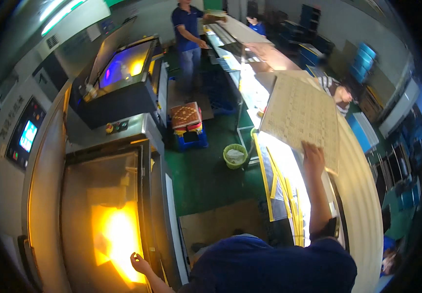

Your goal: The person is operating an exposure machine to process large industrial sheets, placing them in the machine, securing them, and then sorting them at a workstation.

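My right hand (313, 157) grips the near edge of a large tan panel (299, 105) printed with rows of small marks. The panel lies tilted over the lit bench (296, 195), and my fingers rest on its top face. Far off to the left, my left hand (141, 264) is above the right side of a glass-topped machine bed (81, 210). Its fingers are loosely curled with a small gap, and nothing shows in them. A bright yellow glow (118, 234) shines through the glass beside that hand.
A second machine (118, 73) with a purple-lit bed stands ahead on the left. Between machines and bench are a green bin (235, 156) and a stack of brown patterned boards (186, 116). A person (186, 31) stands beyond; another's striped sleeve (325, 84) is across the bench.
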